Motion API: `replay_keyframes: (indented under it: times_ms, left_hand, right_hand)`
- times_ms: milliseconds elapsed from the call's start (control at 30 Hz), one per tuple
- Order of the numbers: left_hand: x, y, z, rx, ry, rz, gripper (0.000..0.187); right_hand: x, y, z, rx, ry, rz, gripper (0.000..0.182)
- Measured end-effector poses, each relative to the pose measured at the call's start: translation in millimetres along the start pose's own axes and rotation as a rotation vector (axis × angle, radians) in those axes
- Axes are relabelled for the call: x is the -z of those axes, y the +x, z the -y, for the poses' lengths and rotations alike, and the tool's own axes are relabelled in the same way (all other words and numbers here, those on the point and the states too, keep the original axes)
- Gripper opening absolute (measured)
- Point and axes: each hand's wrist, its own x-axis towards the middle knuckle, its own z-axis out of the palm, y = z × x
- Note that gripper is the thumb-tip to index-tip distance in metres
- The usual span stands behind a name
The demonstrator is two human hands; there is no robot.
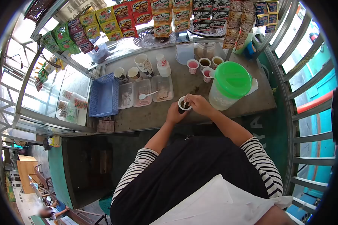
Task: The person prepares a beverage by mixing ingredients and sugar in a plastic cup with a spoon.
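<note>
My left hand point(175, 114) is wrapped round a small paper cup point(181, 110) with dark liquid in it, near the front edge of the counter. Over the cup's mouth, the fingers of my right hand point(199, 104) are pinched together. Whatever they hold is too small to name. Just right of that hand stands a clear pitcher point(221, 98) with a green lid point(233, 79). Behind the hands are several small cups of drink, among them a pink one point(192, 66) and a brown one point(204, 63).
Left of my hands lie clear plastic tubs point(162, 88), one with a white spoon point(148, 95), and a blue basket point(104, 95). Behind them stand stacked paper cups point(143, 64) and a white bottle point(163, 66). Sachet strips point(162, 17) hang above. A person point(56, 210) is at lower left.
</note>
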Motion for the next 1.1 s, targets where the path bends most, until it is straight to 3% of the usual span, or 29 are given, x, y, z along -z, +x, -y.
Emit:
replay_keyframes:
  times_ms: [333,500,633,700,833,900,1100]
  left_hand:
    - [-3.5,0.0,2.9,-0.049,-0.017,-0.076,0.057]
    - [-3.3,-2.1,6.2,-0.038,0.007,-0.045,0.059]
    - [-4.2,-1.2,6.9,-0.062,0.005,-0.052,0.059]
    - [-3.9,-2.4,4.4,-0.042,-0.001,-0.062,0.06]
    - [-2.6,-2.3,-0.2,-0.005,0.021,-0.049,0.061]
    - [-2.5,-1.6,-0.9,-0.043,0.002,-0.072,0.057]
    - [-2.4,-2.4,1.7,-0.034,-0.009,-0.05,0.061]
  right_hand:
    - [8.7,10.2,10.5,0.155,-0.134,-0.072,0.011]
    - [3.4,-0.7,26.3,0.196,-0.481,-0.004,0.009]
    - [-9.6,-8.2,27.4,0.17,-0.385,-0.051,0.008]
    - [-9.9,-7.1,23.5,0.035,-0.248,-0.159,0.012]
    - [1.0,-5.4,16.3,0.017,-0.257,-0.186,0.011]
    - [5.3,-7.0,16.8,0.099,-0.42,-0.196,0.01]
    - [-6.0,-13.8,14.3,0.053,-0.357,-0.215,0.012]
